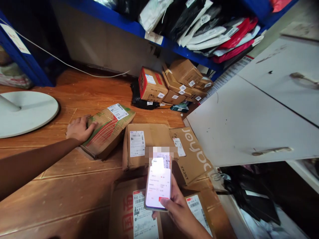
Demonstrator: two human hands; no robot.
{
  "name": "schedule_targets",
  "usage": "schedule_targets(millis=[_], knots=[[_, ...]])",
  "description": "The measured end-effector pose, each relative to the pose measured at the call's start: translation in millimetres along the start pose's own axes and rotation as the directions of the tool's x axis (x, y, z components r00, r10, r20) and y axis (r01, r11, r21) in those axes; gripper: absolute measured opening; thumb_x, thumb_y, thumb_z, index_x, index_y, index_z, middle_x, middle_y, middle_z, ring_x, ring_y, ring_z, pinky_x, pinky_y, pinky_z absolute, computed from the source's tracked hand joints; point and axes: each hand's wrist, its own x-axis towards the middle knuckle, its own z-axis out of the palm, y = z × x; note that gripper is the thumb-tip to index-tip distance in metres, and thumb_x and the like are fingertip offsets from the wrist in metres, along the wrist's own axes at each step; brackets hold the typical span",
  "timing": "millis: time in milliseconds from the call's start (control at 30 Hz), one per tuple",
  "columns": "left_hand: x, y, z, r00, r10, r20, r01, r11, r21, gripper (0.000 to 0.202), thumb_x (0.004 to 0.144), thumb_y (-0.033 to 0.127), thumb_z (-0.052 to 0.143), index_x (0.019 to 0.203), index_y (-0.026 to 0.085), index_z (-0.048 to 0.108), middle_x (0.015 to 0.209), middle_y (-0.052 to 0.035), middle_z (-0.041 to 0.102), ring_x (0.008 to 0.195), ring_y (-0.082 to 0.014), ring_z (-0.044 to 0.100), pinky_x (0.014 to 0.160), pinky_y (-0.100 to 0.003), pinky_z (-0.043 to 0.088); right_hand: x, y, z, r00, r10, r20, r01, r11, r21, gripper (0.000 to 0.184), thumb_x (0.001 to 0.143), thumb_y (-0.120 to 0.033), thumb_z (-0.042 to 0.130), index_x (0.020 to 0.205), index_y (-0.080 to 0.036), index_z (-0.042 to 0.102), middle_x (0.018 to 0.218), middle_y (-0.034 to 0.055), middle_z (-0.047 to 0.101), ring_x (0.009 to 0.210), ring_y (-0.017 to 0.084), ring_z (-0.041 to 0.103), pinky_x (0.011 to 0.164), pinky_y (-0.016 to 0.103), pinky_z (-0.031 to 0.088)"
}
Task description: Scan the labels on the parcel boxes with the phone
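Observation:
My left hand [80,129] is at the left end of a cardboard box [106,131] printed in green and red. Its thumb lies on the box's top and its fingers curve around the end. A white shipping label [118,112] is on the box's far part. My right hand [178,202] is closed around a smartphone [158,189], its thumb over a red button on the lit screen. Under and behind the phone are a labelled cardboard box [152,132], a box with red print [122,205] and a flat box lettered in white [191,159].
A round white stand base [30,111] is on the wooden floor at left. Stacked small cartons [184,74] sit below a blue shelf [119,30] full of bagged parcels [199,30]. White drawers [249,122] bound the right side. A white cable [74,68] hangs at upper left.

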Motion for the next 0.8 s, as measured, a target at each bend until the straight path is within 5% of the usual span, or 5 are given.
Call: schedule_targets(millis=[267,433,567,667,800], knots=[[-2,0,-1.9,1.0,0.002,-0.006,-0.002,1.0,-0.031,0.067,0.088,0.055,0.024,0.136,0.011,0.04,0.12,-0.0218,0.057,0.117,-0.0376,0.05,0.097,-0.047,0.038,4,9,-5,0.999,-0.039,0.019,0.039,0.999,0.008,0.1,0.076,-0.03,0.071,0.143,-0.031,-0.003,0.101,0.0074,0.071,0.069,0.017,0.067,0.05,0.026,0.054],[-4,-1,-2.0,1.0,0.015,-0.019,-0.016,0.999,-0.039,0.065,0.089,0.053,0.025,0.135,0.01,0.041,0.116,-0.0218,0.058,0.114,-0.0373,0.051,0.096,-0.047,0.039,4,15,-9,0.999,-0.02,-0.041,0.02,1.0,0.014,0.103,0.074,-0.029,0.073,0.143,-0.027,-0.003,0.102,0.0096,0.071,0.078,0.023,0.069,0.049,0.028,0.053],[-9,-4,0.5,0.998,0.041,-0.049,-0.043,0.998,-0.053,0.064,0.088,0.054,0.026,0.135,0.013,0.041,0.117,-0.0203,0.058,0.113,-0.0357,0.052,0.097,-0.046,0.038,3,12,-5,0.996,0.022,-0.088,-0.024,1.0,-0.011,0.104,0.072,-0.03,0.074,0.144,-0.026,0.0,0.102,0.0095,0.073,0.065,0.02,0.069,0.05,0.029,0.053],[-12,-9,4.6,0.995,0.047,-0.082,-0.054,0.995,-0.081,0.068,0.086,0.055,0.024,0.134,0.01,0.042,0.117,-0.021,0.058,0.112,-0.0365,0.052,0.097,-0.046,0.038,3,13,-4,0.99,0.025,-0.138,-0.023,1.0,0.017,0.106,0.066,-0.034,0.078,0.145,-0.027,0.009,0.107,0.0086,0.073,0.067,0.022,0.071,0.062,0.036,0.056],[-14,-15,8.5,0.989,0.05,-0.139,-0.075,0.98,-0.182,0.071,0.083,0.058,0.026,0.133,0.01,0.042,0.121,-0.0195,0.057,0.113,-0.0365,0.052,0.097,-0.048,0.039,3,16,-9,0.984,0.009,-0.179,0.018,0.988,0.151,0.094,0.054,-0.036,0.083,0.137,-0.029,0.039,0.116,0.0073,0.071,0.102,0.032,0.068,0.09,0.047,0.049]])
